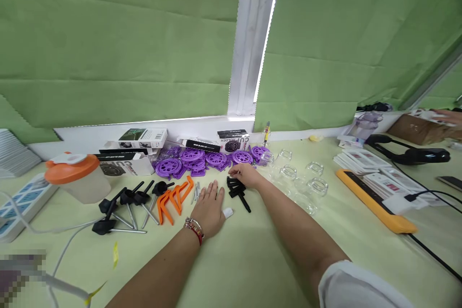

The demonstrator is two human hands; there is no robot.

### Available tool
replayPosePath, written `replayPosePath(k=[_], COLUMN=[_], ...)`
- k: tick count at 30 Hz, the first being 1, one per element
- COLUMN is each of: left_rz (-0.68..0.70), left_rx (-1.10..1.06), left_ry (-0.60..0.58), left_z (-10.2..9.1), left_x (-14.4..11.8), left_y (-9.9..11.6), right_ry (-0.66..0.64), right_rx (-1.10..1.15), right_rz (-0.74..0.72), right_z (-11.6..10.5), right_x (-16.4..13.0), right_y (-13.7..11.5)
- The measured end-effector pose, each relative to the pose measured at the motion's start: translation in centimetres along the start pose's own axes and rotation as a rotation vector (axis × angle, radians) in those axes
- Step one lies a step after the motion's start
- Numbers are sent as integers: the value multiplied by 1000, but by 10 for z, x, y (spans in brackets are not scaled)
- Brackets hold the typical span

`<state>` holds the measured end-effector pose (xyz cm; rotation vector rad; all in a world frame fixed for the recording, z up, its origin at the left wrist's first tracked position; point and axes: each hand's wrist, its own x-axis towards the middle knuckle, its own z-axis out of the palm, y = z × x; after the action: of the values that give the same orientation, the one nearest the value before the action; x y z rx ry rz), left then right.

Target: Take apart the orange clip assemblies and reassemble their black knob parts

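Note:
My left hand (209, 209) lies flat on the table with its fingers stretched out; white tape wraps the thumb. Beside its fingertips are several thin metal rods (196, 192). My right hand (244, 174) bends down over a row of black plastic pieces (236, 187), its fingers closed at the row's far end; the fingertips are partly hidden. One longer black piece (245, 203) points toward me. Left of the left hand are orange angled parts (175, 199) and black knobs with metal rods (126, 204). Behind both hands lie purple spoked discs (216, 159).
Clear glass-like cups (288, 172) stand right of my right arm. A yellow-orange power strip (375, 202) and stacked white cards (382, 173) lie farther right. At left are an orange-lidded cup (77, 178), a white power strip (27, 207) and cables. Printed boxes (126, 163) line the back.

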<state>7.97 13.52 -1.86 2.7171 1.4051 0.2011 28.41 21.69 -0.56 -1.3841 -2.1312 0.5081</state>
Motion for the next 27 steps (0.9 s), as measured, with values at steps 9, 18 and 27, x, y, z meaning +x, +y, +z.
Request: replayPosePath(k=[9,18,27], left_rz=[-4,7,7], left_rx=[-2,-2,11], left_ry=[-19,2,-4], left_z=[-3,-2,-3], left_x=[0,0,0], left_y=[0,0,0], right_ry=[127,-4,38], right_rx=[-77,-246,-121], right_rz=[27,-53,-38], right_z=[9,19,10], right_x=[-27,-35,-43], right_y=[-7,-15,-10])
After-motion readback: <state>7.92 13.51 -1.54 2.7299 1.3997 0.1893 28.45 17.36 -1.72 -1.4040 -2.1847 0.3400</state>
